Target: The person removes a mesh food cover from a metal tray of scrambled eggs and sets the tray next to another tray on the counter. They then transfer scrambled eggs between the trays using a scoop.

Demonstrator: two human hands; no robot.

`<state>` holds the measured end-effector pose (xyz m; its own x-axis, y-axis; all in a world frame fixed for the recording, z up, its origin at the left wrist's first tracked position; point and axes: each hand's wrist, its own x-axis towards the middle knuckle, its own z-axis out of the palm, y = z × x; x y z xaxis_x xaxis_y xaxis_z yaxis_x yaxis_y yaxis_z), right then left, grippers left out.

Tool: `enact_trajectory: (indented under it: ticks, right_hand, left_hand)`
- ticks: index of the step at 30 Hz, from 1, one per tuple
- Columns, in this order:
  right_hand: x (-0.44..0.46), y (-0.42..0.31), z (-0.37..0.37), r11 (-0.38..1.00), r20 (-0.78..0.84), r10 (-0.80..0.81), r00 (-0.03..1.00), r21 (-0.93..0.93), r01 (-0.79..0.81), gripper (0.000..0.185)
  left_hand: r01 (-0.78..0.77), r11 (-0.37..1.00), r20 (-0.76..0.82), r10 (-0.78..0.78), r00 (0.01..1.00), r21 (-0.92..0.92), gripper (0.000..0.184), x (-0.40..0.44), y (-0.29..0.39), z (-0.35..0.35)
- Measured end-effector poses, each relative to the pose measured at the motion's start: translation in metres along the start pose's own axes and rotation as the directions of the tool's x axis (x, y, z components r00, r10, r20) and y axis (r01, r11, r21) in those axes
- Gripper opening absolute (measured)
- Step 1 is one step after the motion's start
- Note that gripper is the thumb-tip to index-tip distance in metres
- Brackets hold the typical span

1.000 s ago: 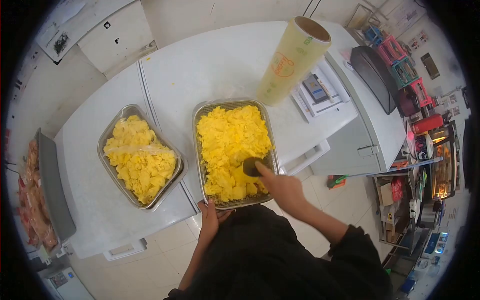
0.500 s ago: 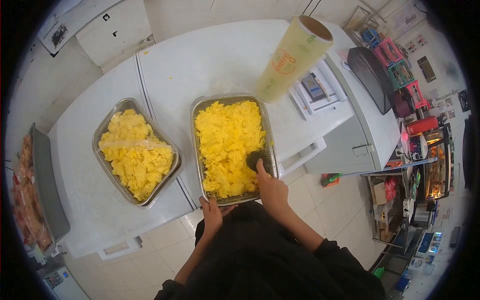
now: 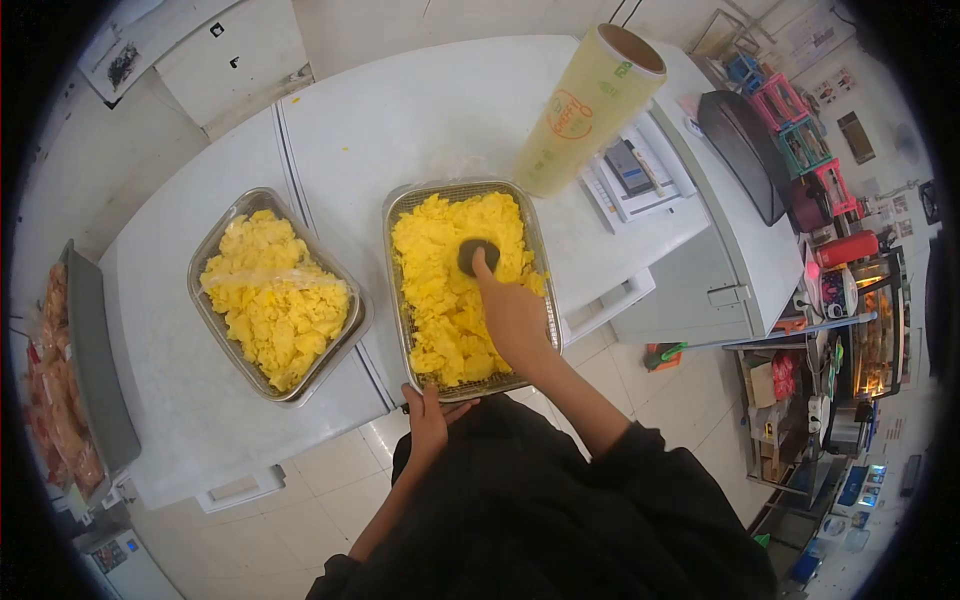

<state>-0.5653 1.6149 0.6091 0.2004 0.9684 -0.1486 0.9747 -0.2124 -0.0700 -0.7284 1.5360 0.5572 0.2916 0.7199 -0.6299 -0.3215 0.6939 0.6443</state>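
A metal tray (image 3: pixel 552 325) of yellow scrambled egg (image 3: pixel 440 300) sits at the front edge of the white surface. My left hand (image 3: pixel 430 415) grips the tray's near-left corner, its thumb and fingers at the rim. Over the egg, my right hand (image 3: pixel 515 318) holds a dark round tool (image 3: pixel 479 257) with a finger along it; the tool touches the upper middle of the egg. To the left lies a second metal tray (image 3: pixel 222 350) of egg (image 3: pixel 275 300), with clear film across part of it.
A large roll of cling film (image 3: pixel 590 110) stands behind the tray at the right. Beside it is a white tray with a device (image 3: pixel 628 167). A grey bin (image 3: pixel 100 370) with packaged meat (image 3: pixel 65 390) stands far left. Shelves and baskets (image 3: pixel 780 100) are at the right.
My right hand and the dark tool have moved up and left, from the egg's lower right part to its upper middle. My left hand stays at the tray's corner.
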Motion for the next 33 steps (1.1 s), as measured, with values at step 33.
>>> enact_trajectory:
  ticks: [33]
  right_hand:
    - [0.056, 0.010, -0.015, 0.974, -0.031, -0.152, 0.988, -0.173, 0.145, 0.055]
  left_hand:
    - [-0.028, 1.000, 0.044, 0.028, 0.999, 0.013, 0.018, 0.001, -0.005, -0.003]
